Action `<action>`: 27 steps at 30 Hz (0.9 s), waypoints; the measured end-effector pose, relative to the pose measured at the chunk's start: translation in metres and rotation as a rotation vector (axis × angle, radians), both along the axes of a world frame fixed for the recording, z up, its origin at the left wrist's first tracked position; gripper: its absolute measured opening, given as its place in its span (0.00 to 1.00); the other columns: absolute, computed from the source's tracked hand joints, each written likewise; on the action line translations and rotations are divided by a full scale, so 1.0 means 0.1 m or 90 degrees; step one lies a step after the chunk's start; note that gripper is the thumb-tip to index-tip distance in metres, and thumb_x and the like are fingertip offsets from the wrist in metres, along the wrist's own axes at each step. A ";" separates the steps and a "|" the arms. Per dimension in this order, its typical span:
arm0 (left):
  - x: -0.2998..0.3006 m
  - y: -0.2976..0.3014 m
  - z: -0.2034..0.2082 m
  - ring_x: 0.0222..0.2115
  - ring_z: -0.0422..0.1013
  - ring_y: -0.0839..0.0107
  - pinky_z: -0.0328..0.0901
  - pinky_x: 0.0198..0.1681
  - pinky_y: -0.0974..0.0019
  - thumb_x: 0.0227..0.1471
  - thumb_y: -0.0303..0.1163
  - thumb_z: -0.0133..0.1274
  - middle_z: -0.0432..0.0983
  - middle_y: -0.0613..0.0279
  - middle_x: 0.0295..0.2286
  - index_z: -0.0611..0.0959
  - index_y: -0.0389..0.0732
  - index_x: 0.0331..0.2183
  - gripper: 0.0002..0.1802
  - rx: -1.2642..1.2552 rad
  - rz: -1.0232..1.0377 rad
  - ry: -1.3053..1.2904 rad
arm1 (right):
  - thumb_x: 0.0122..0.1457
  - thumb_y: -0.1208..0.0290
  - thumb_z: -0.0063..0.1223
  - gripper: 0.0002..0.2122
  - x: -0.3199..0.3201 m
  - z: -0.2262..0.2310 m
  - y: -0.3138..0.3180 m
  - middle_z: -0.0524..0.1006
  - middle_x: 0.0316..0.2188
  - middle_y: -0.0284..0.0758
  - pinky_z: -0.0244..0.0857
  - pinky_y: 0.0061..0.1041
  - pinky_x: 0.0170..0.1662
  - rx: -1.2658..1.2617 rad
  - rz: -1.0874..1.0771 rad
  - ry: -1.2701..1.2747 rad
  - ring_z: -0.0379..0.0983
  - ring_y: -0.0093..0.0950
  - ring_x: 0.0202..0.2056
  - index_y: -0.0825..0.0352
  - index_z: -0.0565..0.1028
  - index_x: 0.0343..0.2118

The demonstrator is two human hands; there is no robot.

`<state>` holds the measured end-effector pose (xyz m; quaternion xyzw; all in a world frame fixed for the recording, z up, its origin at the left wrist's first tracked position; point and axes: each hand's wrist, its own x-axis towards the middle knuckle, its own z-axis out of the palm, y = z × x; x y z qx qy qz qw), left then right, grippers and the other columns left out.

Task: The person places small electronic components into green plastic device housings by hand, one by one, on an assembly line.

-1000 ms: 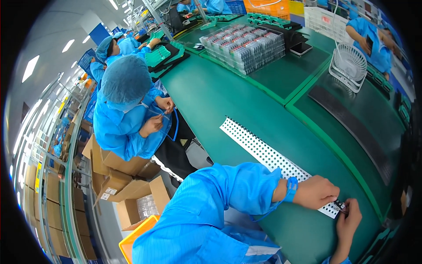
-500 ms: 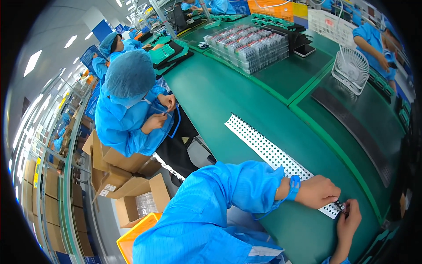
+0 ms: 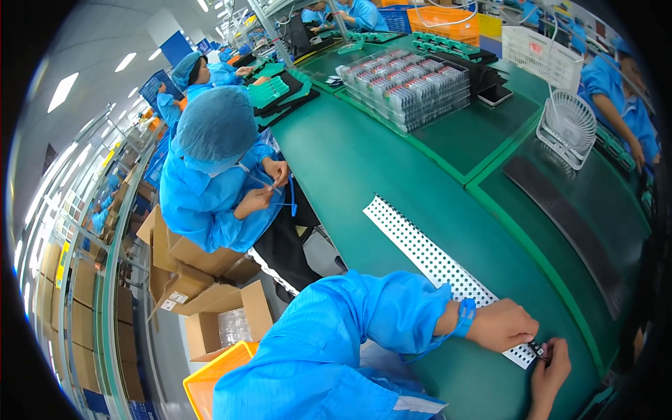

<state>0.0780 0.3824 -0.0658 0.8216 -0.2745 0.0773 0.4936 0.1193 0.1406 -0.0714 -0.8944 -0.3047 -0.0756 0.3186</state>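
Observation:
A long white strip with rows of dark round dots (image 3: 427, 255) lies slantwise on the green table; I cannot tell whether the dots are holes or printed. Over its near right end, my left hand (image 3: 502, 325) is bent at the wrist with its fingers closed in a pinch. They meet a small black part with pale marks (image 3: 536, 348). From the right, my right hand (image 3: 551, 374) grips the same part between thumb and fingers. Both hands partly cover it. Around my left wrist sits a blue band (image 3: 465, 316) with a cord.
Stacked clear trays of small parts (image 3: 406, 91) stand at the back. A white basket (image 3: 567, 129) and a dark mat (image 3: 560, 224) lie to the right. A co-worker (image 3: 217, 161) sits on the left, holding a blue cord. Cartons (image 3: 203, 329) and an orange crate (image 3: 217, 378) stand below.
The whole view has shifted slightly, so the far things sit lower and further right. Both my hands stay at the black part, with only slight finger movement. The co-worker's blue cord hangs differently.

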 end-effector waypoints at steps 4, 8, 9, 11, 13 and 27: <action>-0.01 0.01 0.02 0.23 0.71 0.49 0.63 0.25 0.49 0.58 0.32 0.51 0.74 0.53 0.21 0.76 0.39 0.27 0.09 -0.005 0.002 0.002 | 0.57 0.84 0.50 0.04 -0.01 -0.01 0.03 0.64 0.22 0.39 0.55 0.29 0.25 0.027 0.011 -0.021 0.59 0.30 0.22 0.70 0.67 0.31; -0.01 0.00 0.01 0.24 0.71 0.49 0.62 0.26 0.49 0.58 0.31 0.51 0.73 0.53 0.21 0.76 0.38 0.27 0.09 -0.007 0.010 -0.003 | 0.57 0.84 0.50 0.04 -0.01 0.00 0.00 0.65 0.22 0.39 0.55 0.29 0.25 0.009 -0.005 0.018 0.60 0.30 0.22 0.69 0.67 0.32; -0.01 0.00 0.01 0.24 0.71 0.49 0.62 0.26 0.49 0.58 0.31 0.51 0.73 0.53 0.21 0.76 0.38 0.27 0.10 -0.006 0.006 0.000 | 0.57 0.84 0.50 0.04 0.00 -0.01 0.00 0.64 0.22 0.39 0.55 0.29 0.25 0.008 -0.005 0.011 0.59 0.30 0.22 0.69 0.67 0.31; 0.00 0.01 0.02 0.24 0.71 0.49 0.62 0.26 0.49 0.58 0.31 0.51 0.73 0.53 0.21 0.76 0.38 0.26 0.10 -0.007 0.002 0.003 | 0.57 0.84 0.50 0.04 0.01 0.00 -0.01 0.64 0.22 0.39 0.55 0.29 0.25 0.005 -0.003 0.003 0.59 0.30 0.22 0.69 0.67 0.31; 0.01 0.01 0.04 0.24 0.71 0.48 0.62 0.26 0.48 0.58 0.31 0.51 0.74 0.53 0.21 0.75 0.38 0.26 0.10 0.000 -0.005 0.009 | 0.57 0.84 0.50 0.05 0.01 0.01 -0.01 0.64 0.22 0.38 0.55 0.29 0.25 0.001 0.002 -0.007 0.59 0.29 0.22 0.69 0.67 0.32; -0.03 -0.03 -0.02 0.27 0.73 0.46 0.64 0.28 0.47 0.58 0.32 0.50 0.75 0.51 0.23 0.77 0.39 0.30 0.08 0.029 -0.019 -0.017 | 0.57 0.80 0.55 0.04 -0.10 0.07 -0.15 0.67 0.23 0.41 0.58 0.35 0.26 -0.049 -0.024 0.009 0.65 0.39 0.23 0.68 0.70 0.31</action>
